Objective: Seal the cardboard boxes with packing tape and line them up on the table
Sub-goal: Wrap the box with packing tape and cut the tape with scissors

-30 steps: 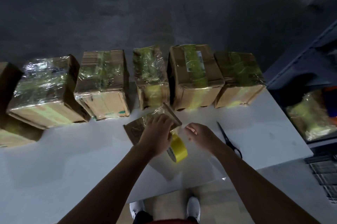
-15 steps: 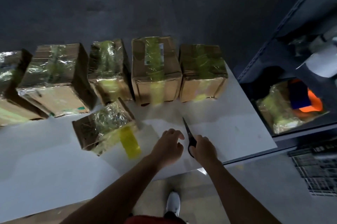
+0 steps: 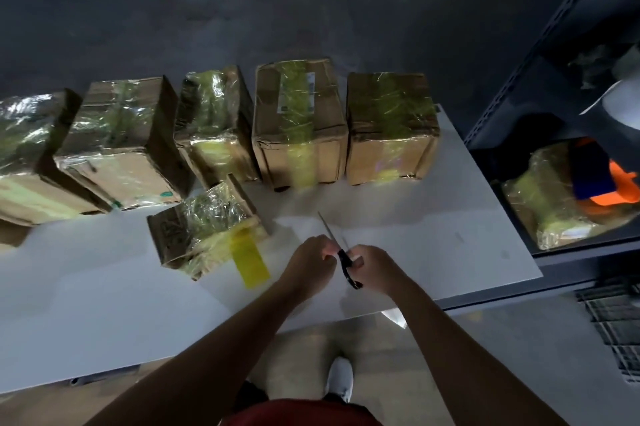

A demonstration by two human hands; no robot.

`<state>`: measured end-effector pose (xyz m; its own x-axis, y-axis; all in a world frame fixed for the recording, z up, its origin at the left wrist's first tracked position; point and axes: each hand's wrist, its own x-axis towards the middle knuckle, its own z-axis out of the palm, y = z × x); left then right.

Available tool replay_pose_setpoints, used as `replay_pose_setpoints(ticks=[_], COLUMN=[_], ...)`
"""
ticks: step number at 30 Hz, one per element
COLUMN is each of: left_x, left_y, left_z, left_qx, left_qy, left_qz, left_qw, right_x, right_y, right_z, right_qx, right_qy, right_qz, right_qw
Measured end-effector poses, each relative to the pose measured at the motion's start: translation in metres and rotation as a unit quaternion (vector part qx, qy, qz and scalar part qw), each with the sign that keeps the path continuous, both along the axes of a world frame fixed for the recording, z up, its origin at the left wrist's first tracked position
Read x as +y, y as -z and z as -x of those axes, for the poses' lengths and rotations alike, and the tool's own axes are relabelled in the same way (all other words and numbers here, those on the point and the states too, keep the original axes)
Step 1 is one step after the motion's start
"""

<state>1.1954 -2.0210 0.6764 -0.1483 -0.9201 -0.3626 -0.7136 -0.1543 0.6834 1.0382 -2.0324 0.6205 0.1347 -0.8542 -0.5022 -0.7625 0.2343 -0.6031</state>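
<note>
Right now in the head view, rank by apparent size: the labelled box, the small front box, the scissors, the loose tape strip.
1. labelled box
2. small front box
3. scissors and loose tape strip: unranked; the scissors look longer but thinner, and are partly hidden.

You work on a white table (image 3: 450, 252). Along its far edge stands a row of five taped cardboard boxes (image 3: 214, 124), set side by side. The leftmost box (image 3: 24, 155) is cut off by the frame edge, and the rightmost box (image 3: 391, 127) sits near the table's right end. Just in front of the row lies one smaller box (image 3: 204, 228), set askew. A strip of yellow tape (image 3: 251, 259) runs from it onto the tabletop.
</note>
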Motion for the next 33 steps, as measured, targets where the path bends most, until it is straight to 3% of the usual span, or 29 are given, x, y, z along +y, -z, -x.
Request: replay_pose_setpoints(ticks=[3,5,11,18,23,33], left_x=[-0.007,-0.012,0.002,0.012,0.012,0.009], left_y=[-0.005,-0.009,-0.016,0.002,0.007,0.012], left_z=[-0.021,-0.037,-0.08,-0.116,-0.117,-0.155], left_qx=[0.014,0.026,0.031,0.033,0.116,0.148], left_qy=[-0.052,-0.105,-0.281,-0.396,-0.405,-0.347], left_qz=[0.039,0.063,0.121,0.035,0.009,-0.028], left_qw=[0.998,0.992,0.952,0.917,0.907,0.926], right_x=[-0.01,-0.018,-0.04,-0.058,-0.062,-0.064], right_y=[-0.022,-0.033,-0.062,-0.077,-0.077,-0.08], right_z=[-0.016,-0.029,-0.069,-0.092,-0.1,-0.093], right_qx=[-0.202,-0.232,-0.2,-0.19,-0.165,-0.116], right_qy=[0.045,0.023,-0.1,-0.164,-0.183,-0.224], right_qz=[-0.093,-0.09,-0.005,-0.034,-0.038,-0.052], right_qw=[0.974,0.968,0.975,0.967,0.968,0.966])
